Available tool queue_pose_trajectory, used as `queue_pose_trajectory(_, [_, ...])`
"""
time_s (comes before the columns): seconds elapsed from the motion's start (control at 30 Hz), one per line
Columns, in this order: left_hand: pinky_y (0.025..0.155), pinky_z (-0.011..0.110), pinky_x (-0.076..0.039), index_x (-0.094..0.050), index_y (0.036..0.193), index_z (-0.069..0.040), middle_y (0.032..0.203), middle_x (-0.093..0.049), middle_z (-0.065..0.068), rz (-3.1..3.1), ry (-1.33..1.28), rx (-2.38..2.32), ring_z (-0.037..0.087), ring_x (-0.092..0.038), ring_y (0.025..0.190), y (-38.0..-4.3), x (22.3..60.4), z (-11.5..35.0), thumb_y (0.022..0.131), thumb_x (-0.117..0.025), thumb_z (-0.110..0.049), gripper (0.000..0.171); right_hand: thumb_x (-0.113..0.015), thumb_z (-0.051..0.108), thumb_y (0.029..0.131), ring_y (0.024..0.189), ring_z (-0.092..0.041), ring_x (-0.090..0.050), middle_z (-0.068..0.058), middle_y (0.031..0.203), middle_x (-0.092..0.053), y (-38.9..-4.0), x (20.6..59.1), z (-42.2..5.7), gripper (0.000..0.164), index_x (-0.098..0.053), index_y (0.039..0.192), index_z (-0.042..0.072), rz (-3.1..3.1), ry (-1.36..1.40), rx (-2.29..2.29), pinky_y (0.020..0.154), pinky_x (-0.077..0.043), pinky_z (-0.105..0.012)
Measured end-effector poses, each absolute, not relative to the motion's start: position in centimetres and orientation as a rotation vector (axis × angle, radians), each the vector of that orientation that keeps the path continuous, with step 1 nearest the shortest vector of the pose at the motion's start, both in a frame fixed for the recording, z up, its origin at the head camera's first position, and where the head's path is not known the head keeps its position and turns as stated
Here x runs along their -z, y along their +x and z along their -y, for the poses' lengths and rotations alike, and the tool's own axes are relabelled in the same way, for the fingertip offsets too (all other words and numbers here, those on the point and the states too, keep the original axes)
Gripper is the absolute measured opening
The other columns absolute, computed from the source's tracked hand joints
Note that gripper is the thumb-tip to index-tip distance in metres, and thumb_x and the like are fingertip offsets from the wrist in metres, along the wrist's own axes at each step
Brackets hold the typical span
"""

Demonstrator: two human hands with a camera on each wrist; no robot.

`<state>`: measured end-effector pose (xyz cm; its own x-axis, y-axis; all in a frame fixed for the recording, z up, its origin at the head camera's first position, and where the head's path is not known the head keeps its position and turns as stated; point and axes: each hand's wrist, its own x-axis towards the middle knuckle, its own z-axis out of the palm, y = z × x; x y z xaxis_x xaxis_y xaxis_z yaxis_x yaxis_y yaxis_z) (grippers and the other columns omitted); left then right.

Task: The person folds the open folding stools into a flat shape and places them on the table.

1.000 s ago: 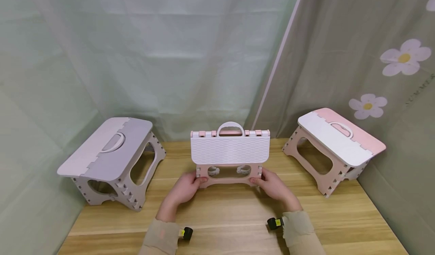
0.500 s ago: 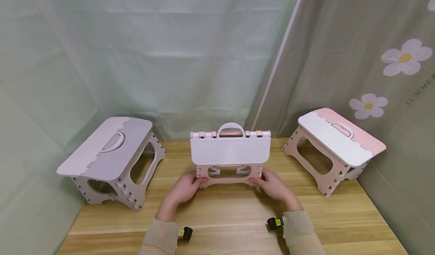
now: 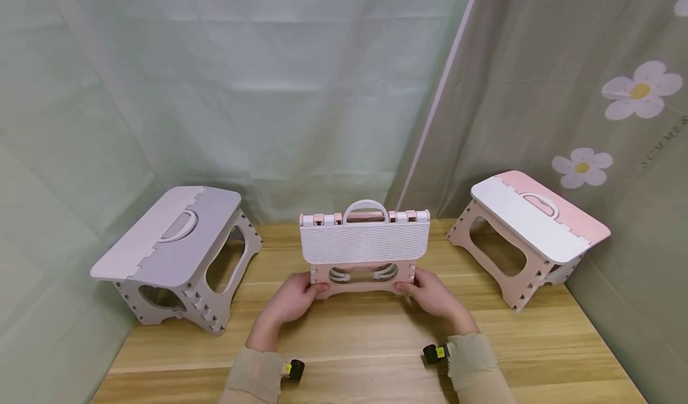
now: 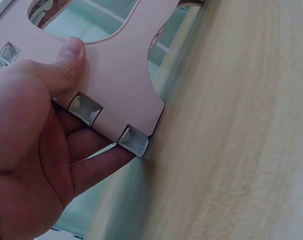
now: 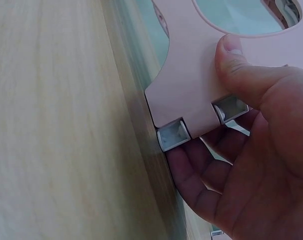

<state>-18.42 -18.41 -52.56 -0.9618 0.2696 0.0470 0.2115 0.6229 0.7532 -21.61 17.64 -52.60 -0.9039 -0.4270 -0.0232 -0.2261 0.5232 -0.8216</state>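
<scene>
A partly folded pink-and-white step stool (image 3: 364,242) stands upright on the table in the middle of the head view. Its white textured top half hangs down toward me, and its curved handle (image 3: 366,205) sticks up. My left hand (image 3: 292,296) grips the lower left corner of the pink leg panel (image 4: 116,65), thumb on the front face and fingers behind the edge. On the other corner my right hand (image 3: 432,293) holds the same panel in a mirrored way. In the right wrist view, the right thumb (image 5: 236,60) presses just below the oval cutout.
An unfolded grey-and-pink stool (image 3: 177,230) stands at the left of the wooden table (image 3: 365,344). Another unfolded stool (image 3: 529,219), white and pink, stands at the right. Curtains (image 3: 301,93) enclose the back and sides.
The middle stool's top edge and handle have sunk slightly, and its top halves look a little more spread. Both hands keep their hold in the same place.
</scene>
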Motion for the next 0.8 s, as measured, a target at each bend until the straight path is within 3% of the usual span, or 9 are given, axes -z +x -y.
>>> queue_pose_trajectory(0.33, [0.071, 0.034, -0.049, -0.074, 0.115, -0.010, 0.090, -0.068, -0.004, -2.743, 0.394, -1.318, 0.014, -0.059, 0.077, -18.5, 52.5, 18.3, 0.107, -0.067, -0.038, 0.030, -0.075, 0.032, 0.103, 0.100, -0.021, -0.060, -0.003, 0.116, -0.072, -21.8, 52.8, -17.5, 0.032, -0.070, 0.126, 0.011, -2.567, -0.483, 1.374, 0.088, -0.048, -0.040])
queue_pose_trajectory(0.5, [0.071, 0.031, -0.051, -0.075, 0.115, -0.011, 0.092, -0.071, -0.005, -2.738, 0.399, -1.345, 0.013, -0.061, 0.078, -18.4, 52.5, 18.6, 0.104, -0.073, -0.039, 0.030, -0.082, 0.030, 0.097, 0.097, -0.019, -0.064, -0.007, 0.112, -0.074, -21.9, 52.6, -17.4, 0.049, -0.059, 0.131, 0.002, -2.559, -0.364, 1.441, 0.084, -0.052, -0.037])
queue_pose_trajectory(0.67, [0.075, 0.030, -0.056, -0.077, 0.111, -0.012, 0.096, -0.075, -0.006, -2.780, 0.404, -1.357, 0.011, -0.067, 0.082, -18.4, 52.2, 19.4, 0.096, -0.084, -0.035, 0.029, -0.085, 0.026, 0.095, 0.097, -0.020, -0.069, -0.010, 0.109, -0.075, -22.0, 52.4, -17.5, 0.074, -0.040, 0.150, 0.005, -2.521, -0.339, 1.499, 0.085, -0.052, -0.038])
queue_pose_trajectory(0.8, [0.077, 0.032, -0.059, -0.074, 0.109, -0.010, 0.098, -0.074, -0.002, -2.781, 0.348, -1.399, 0.013, -0.070, 0.086, -18.5, 52.1, 19.9, 0.092, -0.088, -0.032, 0.031, -0.087, 0.029, 0.093, 0.101, -0.021, -0.067, -0.008, 0.114, -0.073, -22.0, 52.5, -17.8, 0.068, -0.053, 0.148, 0.007, -2.618, -0.424, 1.415, 0.088, -0.054, -0.040])
